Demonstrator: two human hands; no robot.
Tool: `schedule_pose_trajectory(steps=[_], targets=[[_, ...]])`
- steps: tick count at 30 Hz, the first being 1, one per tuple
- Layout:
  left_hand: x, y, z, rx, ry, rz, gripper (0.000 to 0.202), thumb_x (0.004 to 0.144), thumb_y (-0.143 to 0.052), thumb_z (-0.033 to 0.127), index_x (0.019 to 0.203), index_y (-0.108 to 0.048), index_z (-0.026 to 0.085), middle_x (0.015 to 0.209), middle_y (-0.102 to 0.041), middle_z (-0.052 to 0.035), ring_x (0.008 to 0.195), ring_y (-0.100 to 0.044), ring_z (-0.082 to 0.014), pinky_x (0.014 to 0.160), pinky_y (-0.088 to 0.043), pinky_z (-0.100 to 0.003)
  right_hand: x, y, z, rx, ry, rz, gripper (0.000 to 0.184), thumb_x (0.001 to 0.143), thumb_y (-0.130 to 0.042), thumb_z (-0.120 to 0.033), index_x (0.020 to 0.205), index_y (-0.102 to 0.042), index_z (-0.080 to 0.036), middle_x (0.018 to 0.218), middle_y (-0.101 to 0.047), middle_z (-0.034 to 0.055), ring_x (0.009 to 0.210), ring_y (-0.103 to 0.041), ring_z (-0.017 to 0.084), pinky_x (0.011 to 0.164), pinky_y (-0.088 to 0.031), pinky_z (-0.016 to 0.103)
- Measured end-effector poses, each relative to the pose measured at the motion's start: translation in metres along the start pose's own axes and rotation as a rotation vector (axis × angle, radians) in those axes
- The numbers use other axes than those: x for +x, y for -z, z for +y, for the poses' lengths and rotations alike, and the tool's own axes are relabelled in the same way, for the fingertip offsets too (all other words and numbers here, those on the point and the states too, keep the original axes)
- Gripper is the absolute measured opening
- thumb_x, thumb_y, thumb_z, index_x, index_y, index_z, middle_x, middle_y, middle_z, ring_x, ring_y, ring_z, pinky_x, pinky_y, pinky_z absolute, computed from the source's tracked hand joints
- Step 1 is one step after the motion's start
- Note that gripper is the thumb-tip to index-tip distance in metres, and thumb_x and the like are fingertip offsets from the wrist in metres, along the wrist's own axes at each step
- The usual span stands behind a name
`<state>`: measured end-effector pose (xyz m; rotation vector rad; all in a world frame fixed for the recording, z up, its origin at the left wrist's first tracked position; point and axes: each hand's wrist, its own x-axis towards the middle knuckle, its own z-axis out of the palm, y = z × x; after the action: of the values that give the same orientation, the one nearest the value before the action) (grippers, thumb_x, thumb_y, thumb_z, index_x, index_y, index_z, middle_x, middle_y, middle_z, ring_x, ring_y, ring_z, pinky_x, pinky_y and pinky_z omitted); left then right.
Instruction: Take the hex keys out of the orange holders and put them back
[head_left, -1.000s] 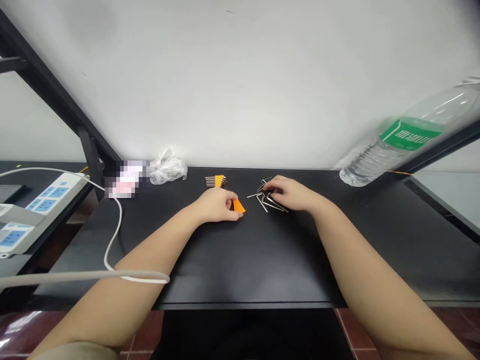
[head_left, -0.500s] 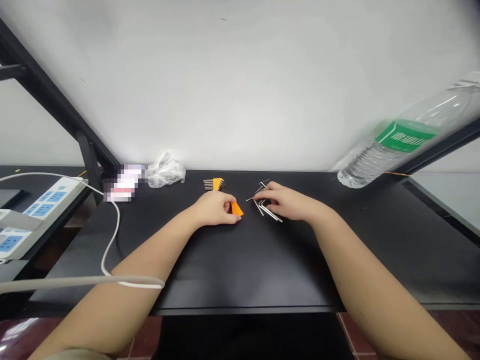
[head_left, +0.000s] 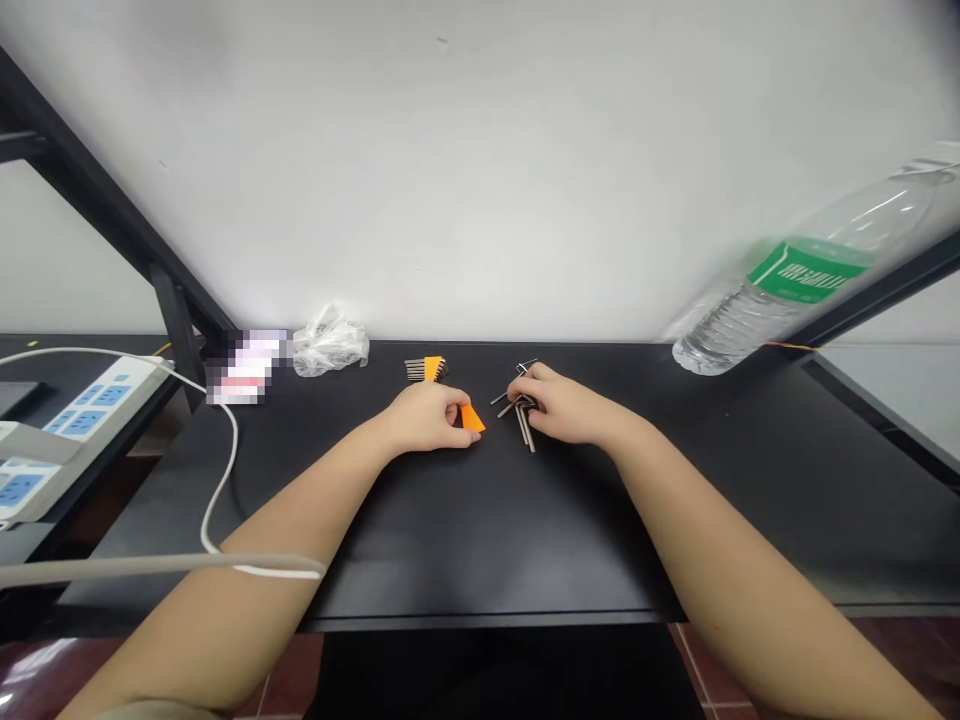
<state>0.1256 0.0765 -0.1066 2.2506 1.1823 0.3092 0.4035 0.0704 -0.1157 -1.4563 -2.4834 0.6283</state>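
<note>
Hex keys [head_left: 523, 415] under your right hand [head_left: 566, 410], or actually in it?

In it, I'm pretty sure lol. My fingers are curled down over the bunch, with the steel ends poking out, though my hand blocks most of the grip from this view.

And your left hand [head_left: 427, 418]?

Mostly closed too, pinching 1 orange wedge [head_left: 472, 419] in my fingertips, with its point sticking out toward the keys.

What's around them?

A 2nd set of keys in an orange holder [head_left: 426, 369] sits on the black desk [head_left: 495, 540] just past my left hand. There's a crumpled plastic bag [head_left: 330, 343] further left and a water bottle [head_left: 780, 310] off to the right.
</note>
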Motion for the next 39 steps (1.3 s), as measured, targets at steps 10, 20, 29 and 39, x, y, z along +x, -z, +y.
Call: schedule_pose_trajectory(steps=[10, 20, 29, 39], targets=[[-0.001, 0.002, 0.002, 0.025, 0.013, -0.013, 0.033, 0.071, -0.074, 0.054, 0.08, -0.068, 0.023, 0.071, -0.066, 0.0025, 0.062, -0.057, -0.0146, 0.056, -0.036, -0.027, 0.003, -0.007, -0.004, -0.029, -0.035, 0.038, 0.029, 0.084, -0.056, -0.01, 0.106, -0.066, -0.025, 0.112, -0.056, 0.0065, 0.081, -0.06, 0.017, 0.075, -0.05, 0.031], [0.0, 0.0, -0.001, 0.042, 0.005, -0.005, 0.035, 0.071, -0.074, 0.054, 0.085, -0.07, 0.023, 0.072, -0.066, 0.0027, 0.063, -0.058, -0.0148, 0.057, -0.037, -0.027, 0.003, -0.008, -0.017, -0.02, 0.004, 0.036, 0.028, 0.083, -0.058, -0.011, 0.102, -0.071, -0.027, 0.109, -0.056, 0.0079, 0.095, -0.058, 0.022, 0.079, -0.05, 0.033], [-0.002, 0.002, 0.002, 0.044, 0.016, -0.001, 0.034, 0.07, -0.075, 0.052, 0.086, -0.07, 0.023, 0.074, -0.067, 0.0023, 0.065, -0.059, -0.0151, 0.057, -0.037, -0.026, 0.0, -0.005, -0.018, 0.011, 0.009, 0.021, 0.027, 0.086, -0.059, -0.015, 0.107, -0.07, -0.027, 0.115, -0.057, 0.0082, 0.092, -0.06, 0.021, 0.081, -0.052, 0.036], [-0.003, 0.003, 0.001, 0.058, -0.003, -0.012, 0.033, 0.071, -0.075, 0.052, 0.084, -0.068, 0.023, 0.075, -0.067, 0.0028, 0.065, -0.059, -0.0147, 0.057, -0.036, -0.026, -0.004, 0.004, -0.01, 0.068, 0.059, -0.1, 0.028, 0.089, -0.057, -0.018, 0.104, -0.075, -0.034, 0.13, -0.054, 0.005, 0.108, -0.061, 0.023, 0.087, -0.053, 0.036]])
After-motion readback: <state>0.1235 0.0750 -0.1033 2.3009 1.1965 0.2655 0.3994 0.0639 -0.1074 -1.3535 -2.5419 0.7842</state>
